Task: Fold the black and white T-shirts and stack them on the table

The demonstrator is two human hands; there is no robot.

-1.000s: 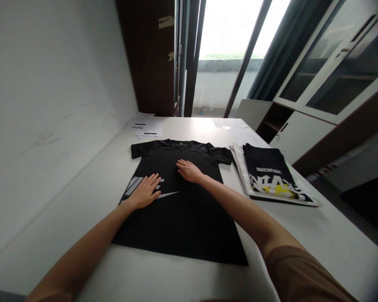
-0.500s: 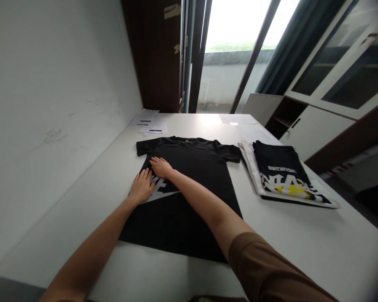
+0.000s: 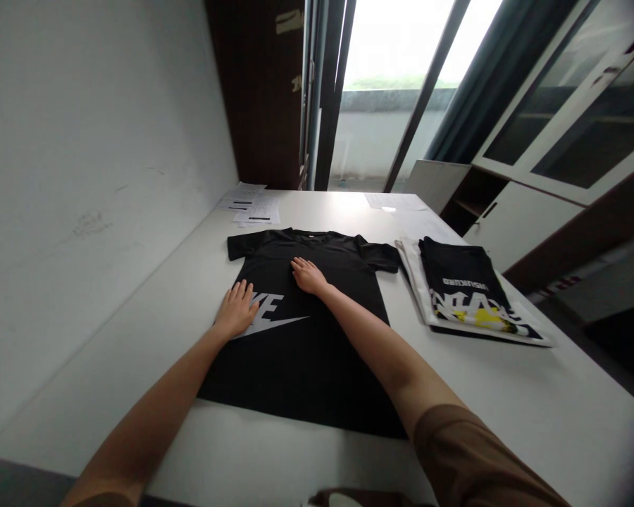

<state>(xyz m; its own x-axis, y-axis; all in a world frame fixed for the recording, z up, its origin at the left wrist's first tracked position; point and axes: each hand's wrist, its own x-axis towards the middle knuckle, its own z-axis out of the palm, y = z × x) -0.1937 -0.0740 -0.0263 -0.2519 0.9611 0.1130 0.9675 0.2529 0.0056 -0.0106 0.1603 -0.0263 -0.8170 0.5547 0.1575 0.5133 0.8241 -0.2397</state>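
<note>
A black T-shirt lies spread flat on the white table, its collar toward the far end and both short sleeves out to the sides. Grey lettering and a pointed grey shape are printed across its left half. My left hand rests flat on the shirt's left edge, fingers stretched out, covering part of the print. Higher up, near the middle of the chest, my right hand lies palm down on the cloth with its fingers extended. Neither hand grips anything.
To the right lies a stack of folded shirts, black with white and yellow print over white. Paper sheets lie at the far left, and another sheet at the far right. A wall runs along the table's left side.
My right hand has slid to the right across the shirt, from beside my left hand to mid-chest, uncovering more lettering. My left hand has stayed nearly in place.
</note>
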